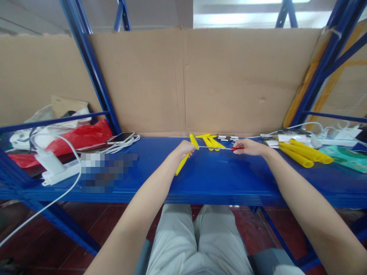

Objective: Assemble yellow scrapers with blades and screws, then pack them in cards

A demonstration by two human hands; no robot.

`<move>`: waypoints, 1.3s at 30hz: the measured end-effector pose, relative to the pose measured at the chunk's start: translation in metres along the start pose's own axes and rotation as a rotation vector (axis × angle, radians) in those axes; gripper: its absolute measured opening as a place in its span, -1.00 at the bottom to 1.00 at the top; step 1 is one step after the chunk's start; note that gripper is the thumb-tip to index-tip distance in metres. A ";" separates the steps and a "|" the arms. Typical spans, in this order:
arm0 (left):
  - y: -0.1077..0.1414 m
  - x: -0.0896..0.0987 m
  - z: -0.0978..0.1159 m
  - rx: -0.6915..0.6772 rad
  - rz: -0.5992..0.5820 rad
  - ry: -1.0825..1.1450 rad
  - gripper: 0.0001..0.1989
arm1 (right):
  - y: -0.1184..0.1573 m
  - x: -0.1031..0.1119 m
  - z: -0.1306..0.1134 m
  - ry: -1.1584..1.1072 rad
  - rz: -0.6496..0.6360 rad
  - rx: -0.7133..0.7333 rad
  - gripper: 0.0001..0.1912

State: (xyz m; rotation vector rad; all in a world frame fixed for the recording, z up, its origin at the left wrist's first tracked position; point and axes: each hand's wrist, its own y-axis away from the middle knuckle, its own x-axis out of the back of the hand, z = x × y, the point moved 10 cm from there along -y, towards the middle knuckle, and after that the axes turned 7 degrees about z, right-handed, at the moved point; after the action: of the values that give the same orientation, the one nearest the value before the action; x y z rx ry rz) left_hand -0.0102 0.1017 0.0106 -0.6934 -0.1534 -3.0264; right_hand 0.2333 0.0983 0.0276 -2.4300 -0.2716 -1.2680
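My left hand is closed around a yellow T-shaped plastic piece, whose lower end points toward me. In my right hand is the red handle of a screwdriver. Its thin metal shaft lies almost level and runs left to the crosspiece of the yellow part. Whether the tip sits in a screw is too small to make out. Just behind the shaft lie more yellow T-shaped pieces on the blue shelf.
Several yellow tubes lie at right beside a green packet. Small dark and white items rest near the cardboard back. At left are a white power strip, a coiled cable and a red bag.
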 end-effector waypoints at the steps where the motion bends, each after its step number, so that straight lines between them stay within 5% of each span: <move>1: 0.000 0.000 0.000 -0.001 0.006 -0.005 -0.78 | 0.000 -0.001 -0.001 -0.003 -0.003 -0.007 -0.52; 24: 0.001 0.012 0.001 -0.020 0.090 -0.065 -0.71 | 0.005 -0.013 -0.024 0.096 -0.044 -0.050 -0.56; 30: -0.003 0.016 0.001 -0.026 0.116 -0.056 -0.69 | -0.001 -0.006 -0.030 0.228 0.109 0.039 -0.66; 39: 0.000 0.019 0.003 -0.029 0.138 -0.056 -0.67 | -0.001 -0.014 -0.039 0.341 0.026 0.121 -0.69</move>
State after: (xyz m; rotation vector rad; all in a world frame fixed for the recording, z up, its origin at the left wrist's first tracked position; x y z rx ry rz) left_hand -0.0263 0.1021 0.0213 -0.7583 -0.0603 -2.8847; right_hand 0.1958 0.0833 0.0368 -2.0675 -0.2122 -1.5758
